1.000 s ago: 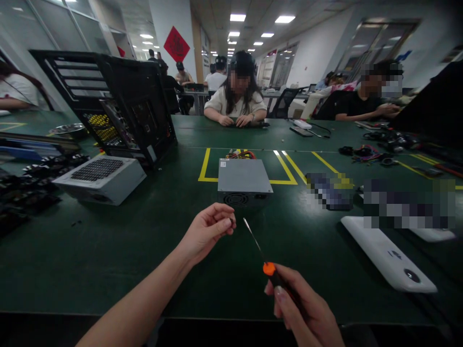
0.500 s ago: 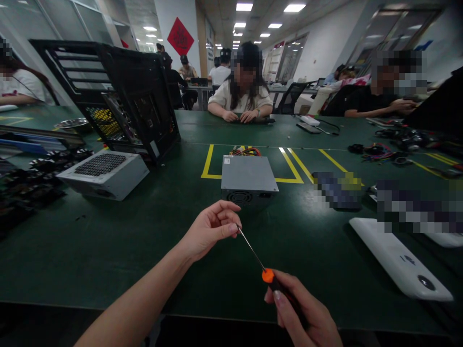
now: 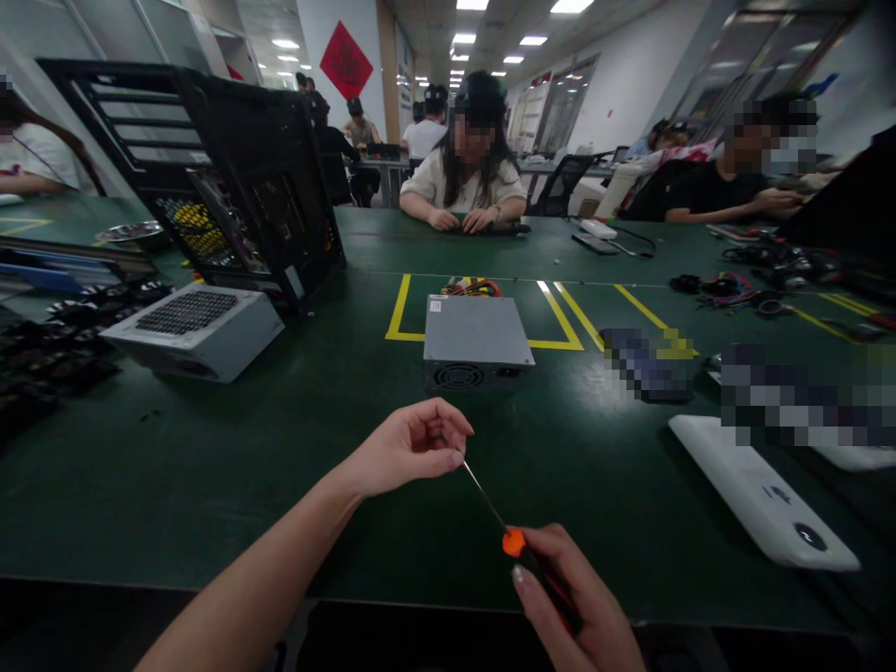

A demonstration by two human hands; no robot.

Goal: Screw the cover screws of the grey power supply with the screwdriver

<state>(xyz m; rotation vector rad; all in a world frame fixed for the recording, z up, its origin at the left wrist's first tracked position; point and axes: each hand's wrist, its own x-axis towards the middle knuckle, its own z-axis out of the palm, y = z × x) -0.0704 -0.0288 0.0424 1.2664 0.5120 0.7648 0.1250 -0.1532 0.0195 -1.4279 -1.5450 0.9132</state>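
My right hand (image 3: 584,607) grips the black handle of a thin screwdriver (image 3: 514,542) with an orange collar; its metal shaft points up and left. My left hand (image 3: 406,448) has its fingertips pinched together at the tip of the shaft; whether something small sits between them I cannot tell. Both hands hover over the dark green table (image 3: 210,485), just in front of a grey power supply box (image 3: 476,331) that lies flat with its fan grille facing me and coloured wires behind it.
A second grey power supply (image 3: 196,327) lies at the left in front of a tilted black computer case (image 3: 231,177). Black fans (image 3: 56,345) lie at the far left. A white flat device (image 3: 756,495) lies at the right. Other people sit across the table.
My left hand's fingertips and the screwdriver tip were apart; they have come together, and the fingers now pinch at the tip. The right hand has dropped slightly.
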